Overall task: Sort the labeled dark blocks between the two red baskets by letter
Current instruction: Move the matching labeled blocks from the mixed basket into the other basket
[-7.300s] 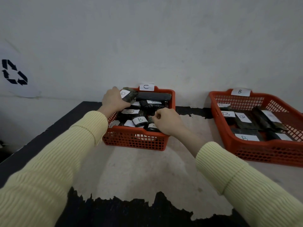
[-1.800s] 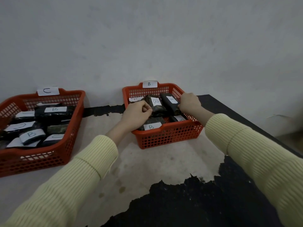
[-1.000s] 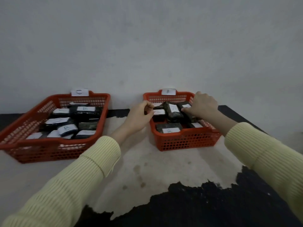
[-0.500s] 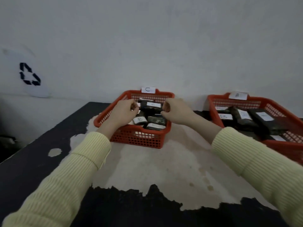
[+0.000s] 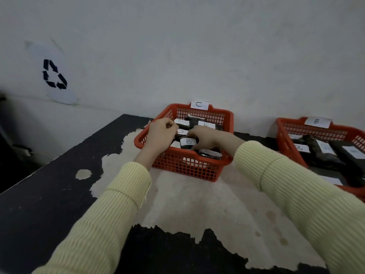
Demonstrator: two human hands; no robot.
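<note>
The red basket tagged C (image 5: 183,167) stands mid-table and holds several dark blocks with white letter labels. Both my hands are inside it. My right hand (image 5: 209,138) has its fingers curled around the right end of a B-labelled block (image 5: 188,141) near the front. My left hand (image 5: 161,135) is curled into a loose fist at that block's left, beside a C-labelled block (image 5: 180,122); what it holds is hidden. Another block marked B (image 5: 205,124) lies at the back. The red basket tagged B (image 5: 280,133) at the right holds more labelled blocks (image 5: 324,153).
The table (image 5: 59,194) is black with a large worn pale patch in the middle. Its left edge runs diagonally at the left. A pale wall rises right behind both baskets, with a recycling sign (image 5: 54,75) on it at the left.
My view and both hands swung from the B basket to the C basket. Over the last half second both hands dropped from above the C basket down among its blocks.
</note>
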